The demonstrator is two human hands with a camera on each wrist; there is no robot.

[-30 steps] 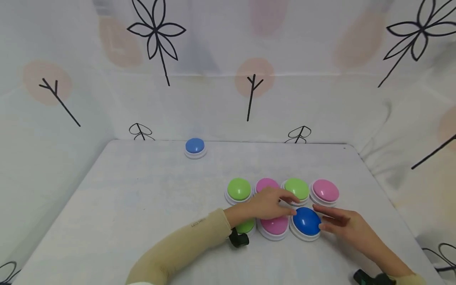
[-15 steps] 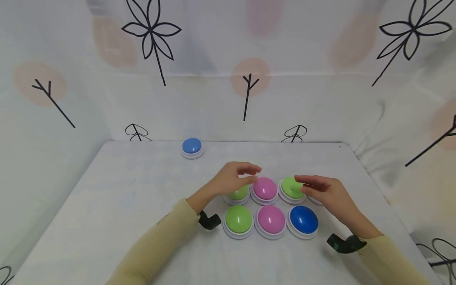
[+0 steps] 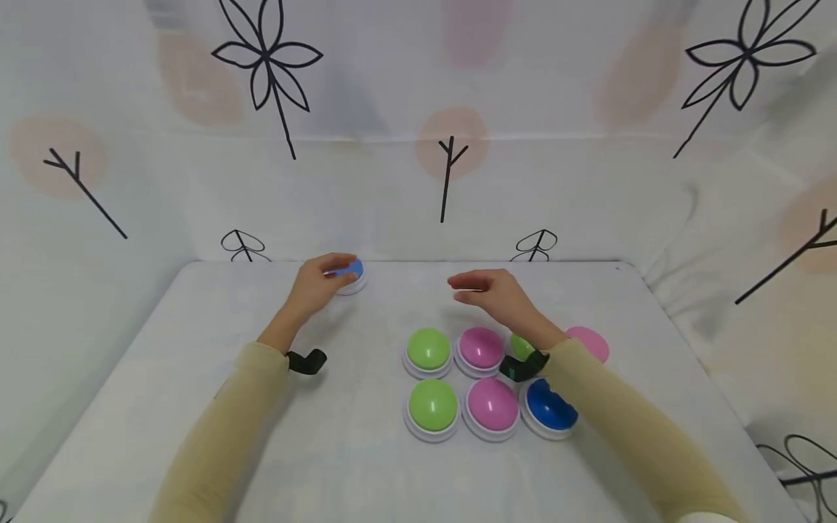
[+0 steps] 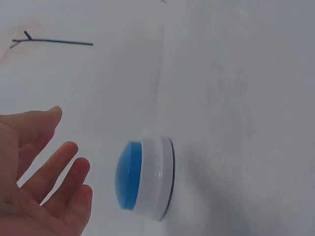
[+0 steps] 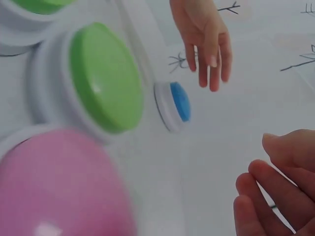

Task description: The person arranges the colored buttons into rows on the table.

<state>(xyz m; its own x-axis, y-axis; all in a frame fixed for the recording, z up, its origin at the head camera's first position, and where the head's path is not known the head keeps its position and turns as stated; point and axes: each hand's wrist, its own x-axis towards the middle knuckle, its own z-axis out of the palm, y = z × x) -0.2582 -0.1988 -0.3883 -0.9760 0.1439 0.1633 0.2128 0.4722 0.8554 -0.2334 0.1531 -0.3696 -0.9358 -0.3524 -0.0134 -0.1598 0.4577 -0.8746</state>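
A lone blue push button on a white base stands near the table's back edge. My left hand hovers just above and before it, covering part of it in the head view. In the left wrist view a gap separates the loosely bent fingers from the blue dome. My right hand is in the air behind the grouped buttons, its fingers bent and nothing between them. The right wrist view shows a pink button and a green button below that hand.
Two rows of domed buttons stand close together: green and pink at the back, green, pink and dark blue in front. My right forearm hides part of several. A patterned cloth rises behind the table.
Both hands have left the dark blue button and moved back and left. The left hand has reached the lone blue button. The grouped buttons stay in place; the head view has shifted slightly.
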